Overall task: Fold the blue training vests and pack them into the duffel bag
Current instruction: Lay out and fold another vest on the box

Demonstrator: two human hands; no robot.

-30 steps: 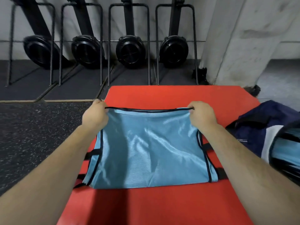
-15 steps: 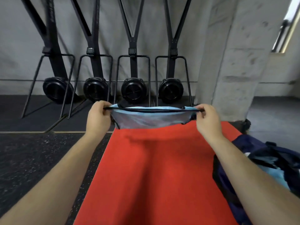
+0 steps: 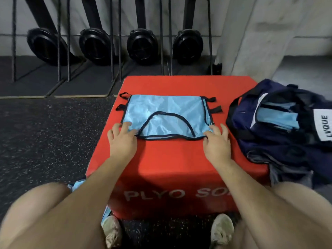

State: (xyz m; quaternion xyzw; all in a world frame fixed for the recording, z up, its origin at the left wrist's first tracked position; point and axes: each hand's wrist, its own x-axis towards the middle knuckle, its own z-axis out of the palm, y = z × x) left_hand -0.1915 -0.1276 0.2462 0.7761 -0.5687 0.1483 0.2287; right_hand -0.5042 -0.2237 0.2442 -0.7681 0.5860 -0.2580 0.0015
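Vest (image 3: 167, 112) of shiny light blue cloth with black trim lies flat on the top of a red plyo box (image 3: 179, 159), on the half toward twelve o'clock. Its neck opening curves toward six o'clock, and short black strap tabs (image 3: 215, 109) stick out at its nine and three o'clock edges.

The left hand (image 3: 123, 141) rests on the vest's corner at about seven o'clock, fingers spread and nearly straight on the cloth. The right hand (image 3: 217, 142) rests on the corner at about five o'clock in the same way, fingers extended and thumb touching the black hem. Neither hand is closed round anything. Whether a thumb tip is tucked under the hem is hard to tell from this angle.

At three o'clock of the box, just beside it and overlapping its right edge in this view, sits a navy duffel bag (image 3: 278, 146) with its top open. A stack of folded blue vests (image 3: 276, 115) shows inside it, and a white label (image 3: 324, 124) with dark letters sits at the bag's right end.

At seven o'clock, beside the person's left knee, another bit of light blue cloth (image 3: 78, 184) hangs next to the box. The box front bears white letters beginning PLYO. Two pale shoes (image 3: 112, 230) stand on the speckled dark floor (image 3: 45, 132) at six o'clock. At twelve o'clock four black machines (image 3: 142, 44) stand in a row against a grey wall, with a concrete pillar (image 3: 251, 33) at one o'clock.
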